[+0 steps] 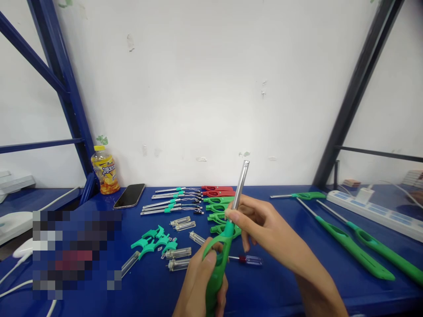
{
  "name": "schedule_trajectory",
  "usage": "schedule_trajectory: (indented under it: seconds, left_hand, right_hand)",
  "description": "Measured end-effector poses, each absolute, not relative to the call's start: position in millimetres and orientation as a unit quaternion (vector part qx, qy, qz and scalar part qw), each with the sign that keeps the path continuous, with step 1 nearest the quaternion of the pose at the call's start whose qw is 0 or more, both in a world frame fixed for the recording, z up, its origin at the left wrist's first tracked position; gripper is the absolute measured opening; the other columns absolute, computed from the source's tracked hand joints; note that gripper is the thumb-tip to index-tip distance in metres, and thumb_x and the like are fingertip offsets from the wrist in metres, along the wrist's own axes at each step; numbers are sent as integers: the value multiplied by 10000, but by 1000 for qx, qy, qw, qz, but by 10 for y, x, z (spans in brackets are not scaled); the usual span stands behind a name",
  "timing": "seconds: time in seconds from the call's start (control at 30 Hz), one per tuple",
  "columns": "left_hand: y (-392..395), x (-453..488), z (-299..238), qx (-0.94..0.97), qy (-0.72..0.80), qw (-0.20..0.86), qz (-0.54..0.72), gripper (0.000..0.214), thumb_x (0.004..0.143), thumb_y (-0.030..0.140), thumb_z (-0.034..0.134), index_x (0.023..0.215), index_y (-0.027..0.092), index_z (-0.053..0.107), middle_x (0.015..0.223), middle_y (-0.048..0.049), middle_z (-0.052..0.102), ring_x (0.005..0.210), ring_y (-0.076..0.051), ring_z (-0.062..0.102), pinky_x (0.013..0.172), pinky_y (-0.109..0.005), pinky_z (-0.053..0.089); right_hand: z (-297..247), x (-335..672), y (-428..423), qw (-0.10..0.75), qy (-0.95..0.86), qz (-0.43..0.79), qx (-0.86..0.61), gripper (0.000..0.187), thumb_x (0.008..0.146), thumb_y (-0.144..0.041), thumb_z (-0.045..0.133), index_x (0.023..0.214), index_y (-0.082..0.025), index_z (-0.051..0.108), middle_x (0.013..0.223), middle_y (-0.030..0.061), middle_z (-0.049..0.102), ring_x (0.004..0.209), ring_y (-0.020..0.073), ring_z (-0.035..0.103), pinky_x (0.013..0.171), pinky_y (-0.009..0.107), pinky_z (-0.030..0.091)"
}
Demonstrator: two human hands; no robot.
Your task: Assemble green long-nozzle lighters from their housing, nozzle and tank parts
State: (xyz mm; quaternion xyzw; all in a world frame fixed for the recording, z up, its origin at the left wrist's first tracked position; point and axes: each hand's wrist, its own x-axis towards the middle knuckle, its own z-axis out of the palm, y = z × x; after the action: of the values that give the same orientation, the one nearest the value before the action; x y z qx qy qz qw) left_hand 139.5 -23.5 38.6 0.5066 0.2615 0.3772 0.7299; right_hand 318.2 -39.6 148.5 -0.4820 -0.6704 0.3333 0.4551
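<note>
My left hand (200, 277) is wrapped round the green handle of a long-necked gas lighter (216, 281), its thumb near the trigger opening. The lighter stands tilted slightly right, with its silver metal tube (242, 180) pointing up. Around the base of that tube, just above the teal collar, the thumb and fingers of my right hand (256, 215) are closed. Behind my hands lie green handle shells (218, 208) and red ones (218, 193). Left of these are metal tubes with wires (165, 206), clear fuel tanks (180, 253) and teal triggers (155, 242). A screwdriver (251, 260) lies beneath my right hand.
Several green lighters (353, 246) lie at the right, beside a white power strip (373, 215). A phone (130, 196) and a drink bottle (105, 169) stand toward the back left. White cables (16, 268) run along the left edge. Blue metal posts (62, 88) flank the table.
</note>
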Motion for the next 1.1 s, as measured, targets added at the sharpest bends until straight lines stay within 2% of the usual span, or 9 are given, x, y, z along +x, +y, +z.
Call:
schedule_trajectory:
  seconds: [0.1,0.23,0.3,0.47,0.53,0.67,0.77,0.9,1.1]
  left_hand:
    - [-248,1404,398,509,254,730,378,694,879,888,585,1087,228,528,531,92,505,393,-94,401,414,-201,318]
    - [-295,1428,448,533,272,702,386,760,862,843,695,1230,189,569,607,72,559,468,-118,500,500,-231,438]
    - [-313,1449,476,560,289,677,380,780,838,851,718,1200,167,622,613,67,550,486,-124,522,522,-244,459]
    - [-314,1467,494,578,310,653,378,711,834,859,710,957,159,671,609,57,534,462,-108,503,505,-245,415]
    - [-309,1455,489,578,318,645,385,685,842,846,715,915,168,651,616,62,524,460,-95,476,508,-243,396]
    - [-308,1438,494,579,325,638,390,684,843,849,710,902,171,647,612,68,502,462,-92,446,500,-244,368]
    - [-315,1442,508,581,325,636,390,650,860,827,711,892,181,646,607,62,504,467,-97,448,503,-243,373]
    - [-329,1451,515,582,325,635,389,602,885,789,712,901,190,645,606,57,508,467,-100,448,499,-241,375]
    - [-334,1457,512,581,321,639,389,596,893,790,700,907,198,627,614,60,509,457,-98,445,487,-238,369]
  right_hand:
    - [1491,3193,-400,462,-664,323,-491,307,1036,-519,683,955,-224,678,744,-64,596,491,83,598,525,231,436]
    - [1499,3238,-402,472,-661,312,-494,346,1040,-524,674,893,-211,666,707,-65,561,496,90,570,541,244,435]
    - [1494,3256,-394,471,-662,298,-500,361,1048,-534,658,890,-209,662,712,-58,571,509,97,567,555,253,436]
    - [1456,3253,-354,472,-663,278,-510,390,1041,-560,656,840,-227,622,633,-70,507,513,123,577,542,261,428]
    - [1445,3252,-347,464,-663,287,-513,340,1038,-554,663,930,-231,651,691,-57,587,525,123,593,548,261,449]
    - [1451,3271,-367,412,-668,342,-517,306,969,-504,778,1110,-247,691,964,-7,754,579,114,655,582,247,513]
    - [1474,3273,-392,383,-683,360,-507,266,990,-494,754,1041,-235,725,944,-7,745,605,118,665,575,237,508]
    - [1491,3255,-408,396,-690,334,-506,308,1034,-511,689,947,-217,728,841,-24,665,605,116,645,578,238,476]
    - [1471,3251,-387,396,-687,308,-526,313,1016,-504,718,899,-214,725,805,-33,651,611,117,638,579,241,447]
